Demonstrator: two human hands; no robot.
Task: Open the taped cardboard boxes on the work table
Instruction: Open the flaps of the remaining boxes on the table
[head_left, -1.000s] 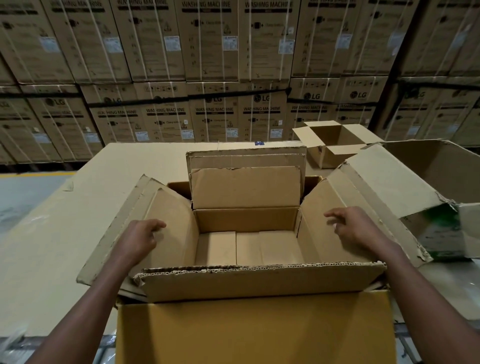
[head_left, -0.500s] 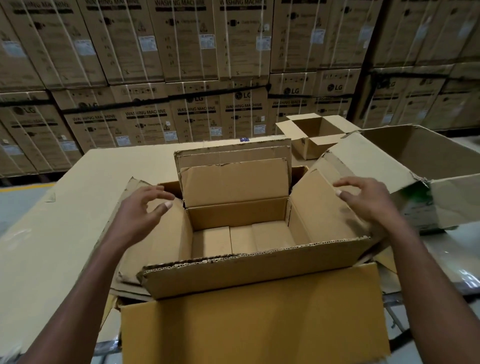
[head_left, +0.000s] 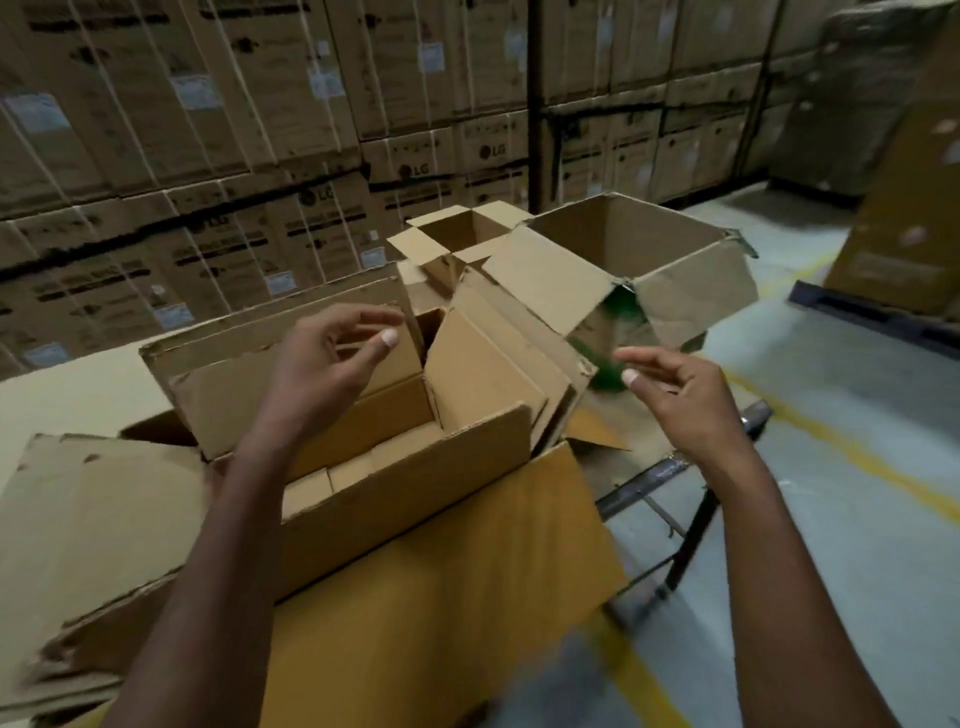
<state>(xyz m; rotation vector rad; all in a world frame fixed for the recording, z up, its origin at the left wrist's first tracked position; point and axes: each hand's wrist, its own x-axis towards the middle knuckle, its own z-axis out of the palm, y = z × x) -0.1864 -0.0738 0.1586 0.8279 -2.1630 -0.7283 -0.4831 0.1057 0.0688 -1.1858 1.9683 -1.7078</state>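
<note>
Lifted off the flaps, both hands hover above the opened corrugated box (head_left: 395, 467): left hand (head_left: 317, 374) and right hand (head_left: 685, 400) loosely curled, holding nothing.

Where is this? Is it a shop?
Probably not a shop; it looks like a warehouse. Stacked LG cartons fill the back wall, yellow lines mark the bare floor, and opened boxes sit on a work table.
</note>
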